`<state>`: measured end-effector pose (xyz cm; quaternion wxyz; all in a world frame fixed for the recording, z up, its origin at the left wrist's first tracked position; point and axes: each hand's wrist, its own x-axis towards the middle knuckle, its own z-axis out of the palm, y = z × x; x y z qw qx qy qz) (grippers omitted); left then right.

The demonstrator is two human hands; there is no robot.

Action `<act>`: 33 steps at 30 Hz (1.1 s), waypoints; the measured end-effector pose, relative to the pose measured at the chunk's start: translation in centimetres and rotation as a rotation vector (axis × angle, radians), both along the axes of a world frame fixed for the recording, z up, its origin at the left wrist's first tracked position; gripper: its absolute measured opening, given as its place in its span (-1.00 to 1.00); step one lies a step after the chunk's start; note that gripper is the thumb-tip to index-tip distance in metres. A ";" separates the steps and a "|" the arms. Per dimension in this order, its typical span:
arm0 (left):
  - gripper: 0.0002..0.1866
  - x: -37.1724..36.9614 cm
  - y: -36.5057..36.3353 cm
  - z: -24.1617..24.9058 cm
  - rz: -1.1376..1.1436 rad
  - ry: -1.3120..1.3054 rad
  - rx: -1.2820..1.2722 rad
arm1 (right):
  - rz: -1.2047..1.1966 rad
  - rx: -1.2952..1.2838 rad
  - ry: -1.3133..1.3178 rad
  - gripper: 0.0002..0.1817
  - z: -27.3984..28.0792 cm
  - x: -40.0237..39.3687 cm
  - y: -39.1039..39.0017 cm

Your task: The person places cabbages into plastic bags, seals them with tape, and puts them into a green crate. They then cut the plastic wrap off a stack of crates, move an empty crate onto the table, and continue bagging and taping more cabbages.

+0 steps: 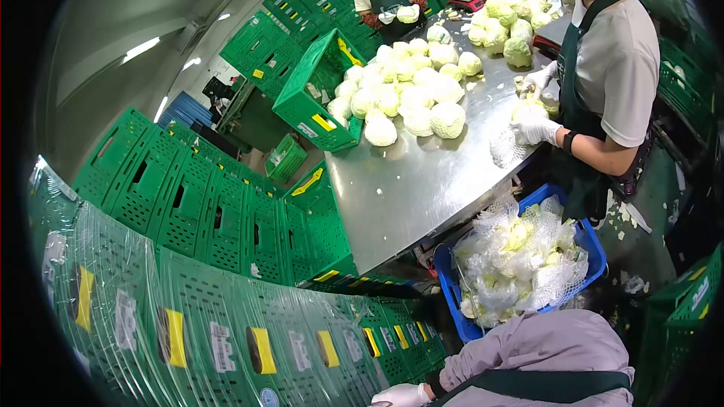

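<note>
My left hand [401, 395], in a white glove with a dark wristband, is at the bottom edge, beside the green crates. Its fingers look closed round a small greyish thing, mostly cut off by the frame. My right hand is out of view. A blue basket [448, 286] full of net wrap, plastic and leaf scraps stands just beyond my lavender sleeve [483, 354]. Past it, many pale cabbages [415, 98] are heaped on the metal table [392, 196], some in white foam nets.
A co-worker [611, 68] at the table's right side handles a cabbage [530, 111] with gloved hands. Another person [388, 0] stands at the far end. Stacked green crates [181, 196], some film-wrapped, line the left. An open crate [317, 98] adjoins the cabbages. Scraps litter the right floor.
</note>
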<state>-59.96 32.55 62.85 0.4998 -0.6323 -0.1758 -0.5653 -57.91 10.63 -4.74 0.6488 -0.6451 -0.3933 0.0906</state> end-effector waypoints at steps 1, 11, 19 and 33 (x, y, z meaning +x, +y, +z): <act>-0.55 0.0 0.0 0.0 0.000 -0.005 0.001 | 0.020 -0.030 -0.005 -0.63 0.1 0.1 0.0; -0.73 0.0 -2.1 -1.9 -0.165 -0.041 0.266 | 0.031 0.008 -0.003 -0.58 -0.2 -0.4 -0.3; -0.78 -0.5 -1.0 -1.4 -0.125 -0.043 0.244 | -0.020 0.064 0.051 -0.56 -0.4 -0.4 -0.2; -0.66 -0.4 -3.2 -1.5 0.243 0.008 -0.051 | -0.107 0.134 0.136 -0.61 1.4 0.3 -1.9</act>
